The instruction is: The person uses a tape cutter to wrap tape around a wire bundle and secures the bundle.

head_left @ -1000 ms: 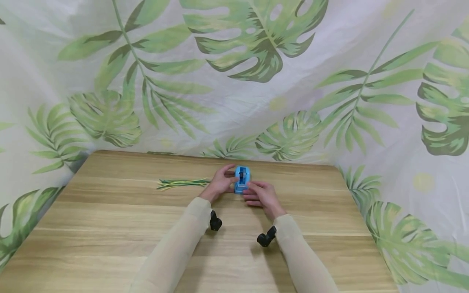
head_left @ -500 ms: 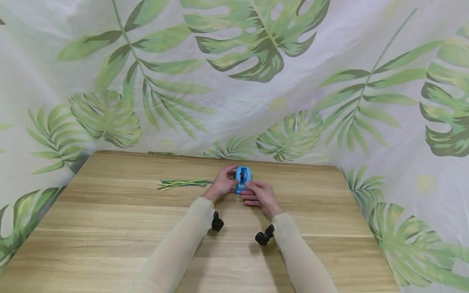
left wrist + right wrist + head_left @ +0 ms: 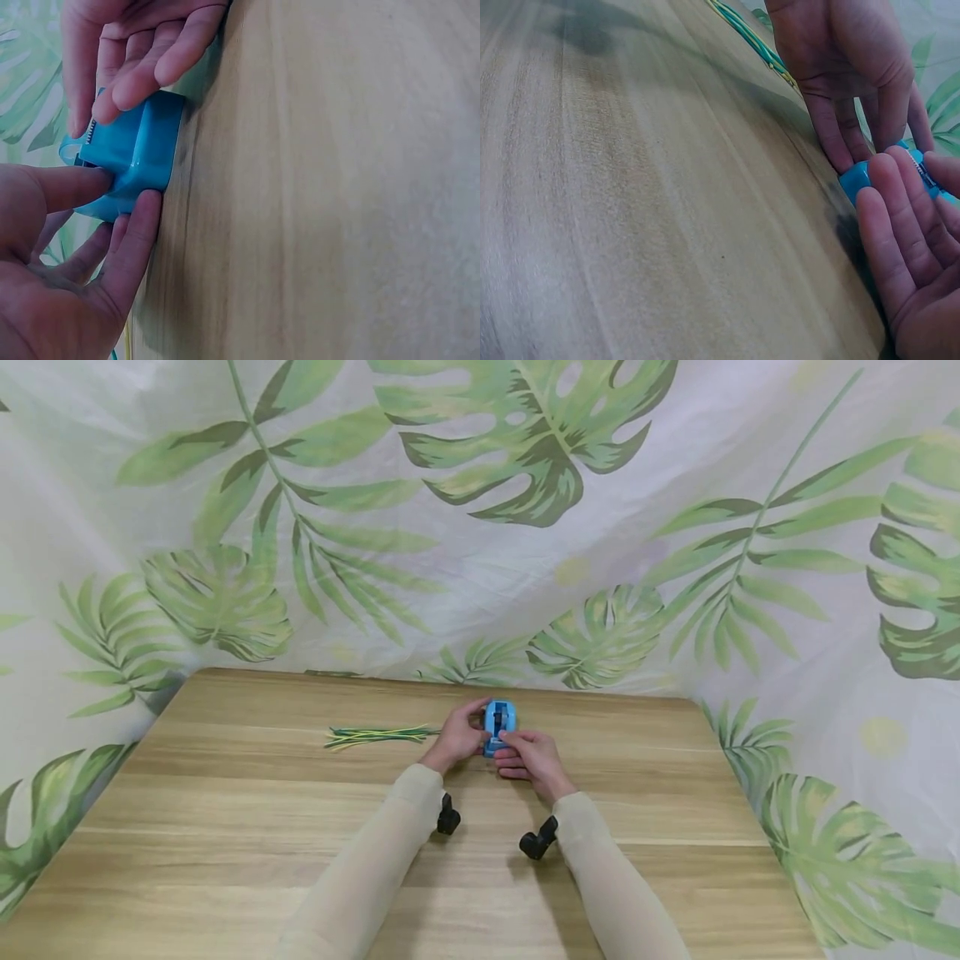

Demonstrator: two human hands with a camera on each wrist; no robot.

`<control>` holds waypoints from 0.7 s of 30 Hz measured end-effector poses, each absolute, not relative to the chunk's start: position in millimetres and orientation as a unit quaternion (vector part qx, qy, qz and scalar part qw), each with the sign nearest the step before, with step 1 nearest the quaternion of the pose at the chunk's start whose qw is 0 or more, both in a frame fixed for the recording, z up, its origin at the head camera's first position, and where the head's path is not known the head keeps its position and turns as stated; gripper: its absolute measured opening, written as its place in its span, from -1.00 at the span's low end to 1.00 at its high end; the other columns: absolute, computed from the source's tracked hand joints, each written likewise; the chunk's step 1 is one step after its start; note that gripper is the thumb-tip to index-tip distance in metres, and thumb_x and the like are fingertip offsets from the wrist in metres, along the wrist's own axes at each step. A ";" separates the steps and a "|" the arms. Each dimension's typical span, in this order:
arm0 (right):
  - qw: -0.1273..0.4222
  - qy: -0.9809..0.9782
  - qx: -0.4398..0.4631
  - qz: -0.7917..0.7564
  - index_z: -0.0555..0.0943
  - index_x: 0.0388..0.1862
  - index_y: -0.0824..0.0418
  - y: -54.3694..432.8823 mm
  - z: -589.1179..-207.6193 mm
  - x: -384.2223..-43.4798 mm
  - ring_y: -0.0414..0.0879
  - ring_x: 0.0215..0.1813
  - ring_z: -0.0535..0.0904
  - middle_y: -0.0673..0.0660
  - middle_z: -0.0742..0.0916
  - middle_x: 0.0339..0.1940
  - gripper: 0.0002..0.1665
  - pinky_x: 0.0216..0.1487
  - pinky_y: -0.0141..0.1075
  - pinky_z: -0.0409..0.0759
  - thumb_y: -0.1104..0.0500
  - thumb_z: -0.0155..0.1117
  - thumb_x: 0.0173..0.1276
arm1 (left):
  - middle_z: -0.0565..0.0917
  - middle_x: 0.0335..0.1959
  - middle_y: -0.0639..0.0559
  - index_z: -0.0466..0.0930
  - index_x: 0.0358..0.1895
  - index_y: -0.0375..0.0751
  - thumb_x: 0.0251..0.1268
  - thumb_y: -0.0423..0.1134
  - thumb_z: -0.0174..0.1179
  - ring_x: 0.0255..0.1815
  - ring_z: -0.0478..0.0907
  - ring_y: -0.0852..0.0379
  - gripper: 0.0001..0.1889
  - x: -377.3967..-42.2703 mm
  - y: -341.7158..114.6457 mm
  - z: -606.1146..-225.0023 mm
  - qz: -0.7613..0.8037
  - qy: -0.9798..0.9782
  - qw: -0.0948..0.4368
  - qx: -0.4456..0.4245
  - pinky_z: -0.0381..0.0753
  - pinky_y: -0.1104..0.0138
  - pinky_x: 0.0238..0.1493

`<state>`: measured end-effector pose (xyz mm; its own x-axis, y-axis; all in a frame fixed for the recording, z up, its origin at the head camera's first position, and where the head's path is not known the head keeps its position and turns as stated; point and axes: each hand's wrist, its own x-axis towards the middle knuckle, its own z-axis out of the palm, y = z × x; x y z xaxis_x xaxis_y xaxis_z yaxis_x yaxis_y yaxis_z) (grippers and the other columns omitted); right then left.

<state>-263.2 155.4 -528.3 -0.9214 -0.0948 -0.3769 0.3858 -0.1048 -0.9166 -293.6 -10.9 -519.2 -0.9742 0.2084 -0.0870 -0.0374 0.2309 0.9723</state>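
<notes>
A small blue tape dispenser (image 3: pixel 491 748) stands near the table's back edge. My left hand (image 3: pixel 459 737) grips its left side; in the left wrist view the thumb (image 3: pixel 82 184) lies on top, near the opening, and fingers (image 3: pixel 142 217) press its side. At the front of the dispenser is my right hand (image 3: pixel 536 758), its thumb and index fingertips close together by the toothed cutter (image 3: pixel 91 133). Its other fingers (image 3: pixel 889 225) extend loosely along the front. Whether clear tape is between the thumb and index finger cannot be made out.
A bundle of green and yellow thin strands (image 3: pixel 378 737) lies left of the left hand. Behind the wooden table (image 3: pixel 247 827) hangs a leaf-print cloth (image 3: pixel 480 552), close to its back edge. Black wrist cameras (image 3: pixel 448 818) sit on both sleeves.
The dispenser and my left hand have shifted slightly right. My right thumb and index fingertips have moved a little left, in over the dispenser's front. The strands stay where they were.
</notes>
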 end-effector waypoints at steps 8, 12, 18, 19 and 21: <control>0.164 0.653 0.112 -0.731 0.66 0.04 0.37 154.2 -526.9 -263.6 -0.08 -0.43 0.74 0.16 0.78 -0.46 -0.67 -0.31 -0.18 0.73 0.15 0.31 0.45 | 0.45 0.34 -0.26 0.35 0.49 -0.15 0.23 -0.68 0.16 -0.09 0.58 -0.05 -0.26 -294.3 -11.3 -520.2 0.609 0.785 0.098 0.063 0.68 0.22 -0.35; 0.156 0.654 0.110 -0.732 0.66 0.01 0.37 154.1 -525.8 -262.5 -0.09 -0.44 0.74 0.15 0.77 -0.47 -0.66 -0.34 -0.19 0.72 0.14 0.33 0.43 | 0.46 0.34 -0.26 0.36 0.48 -0.17 0.21 -0.70 0.15 -0.13 0.60 -0.04 -0.26 -293.0 -10.0 -518.1 0.609 0.785 0.097 0.062 0.68 0.22 -0.37; 0.152 0.652 0.107 -0.735 0.65 0.04 0.40 153.6 -524.2 -261.6 -0.10 -0.44 0.73 0.13 0.77 -0.48 -0.63 -0.35 -0.22 0.72 0.13 0.33 0.43 | 0.46 0.35 -0.23 0.37 0.48 -0.12 0.23 -0.68 0.17 -0.17 0.59 -0.02 -0.26 -291.4 -9.0 -515.4 0.597 0.795 0.096 0.052 0.66 0.26 -0.40; 0.154 0.651 0.109 -0.736 0.65 0.04 0.40 153.4 -524.3 -261.8 -0.11 -0.44 0.73 0.13 0.77 -0.48 -0.63 -0.34 -0.23 0.72 0.13 0.34 0.43 | 0.47 0.35 -0.22 0.37 0.48 -0.11 0.24 -0.67 0.17 -0.17 0.58 -0.02 -0.26 -291.6 -9.0 -515.3 0.594 0.797 0.096 0.050 0.66 0.27 -0.40; 0.155 0.650 0.111 -0.736 0.65 0.03 0.40 153.1 -524.2 -262.1 -0.11 -0.44 0.73 0.12 0.77 -0.48 -0.64 -0.34 -0.23 0.72 0.14 0.34 0.43 | 0.46 0.35 -0.21 0.36 0.49 -0.09 0.25 -0.66 0.18 -0.16 0.58 -0.02 -0.26 -291.5 -9.3 -515.0 0.588 0.801 0.097 0.048 0.67 0.27 -0.40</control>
